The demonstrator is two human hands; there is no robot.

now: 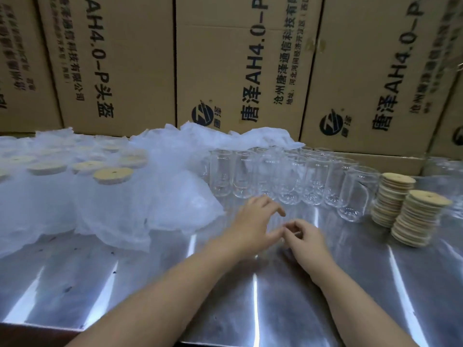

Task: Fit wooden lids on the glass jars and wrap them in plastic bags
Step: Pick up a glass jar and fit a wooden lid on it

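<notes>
1. I am seeing the left hand (258, 221) hovering low over the bench (375, 284), fingers loosely spread and holding nothing.
2. The right hand (309, 237) is curling its fingers beside the left thumb. It may be pinching clear film, but I cannot tell.
3. Bare glass jars (288, 176) are standing in rows just behind both hands.
4. Two stacks of wooden lids (418, 219) are sitting right of them.
5. Lidded jars in plastic bags (112, 196) are crowding the left, with cardboard boxes (238, 71) behind.

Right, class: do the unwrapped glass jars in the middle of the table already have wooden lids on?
No: the unwrapped jars stand open-topped, while the loose wooden lids sit in two stacks to their right.
</notes>
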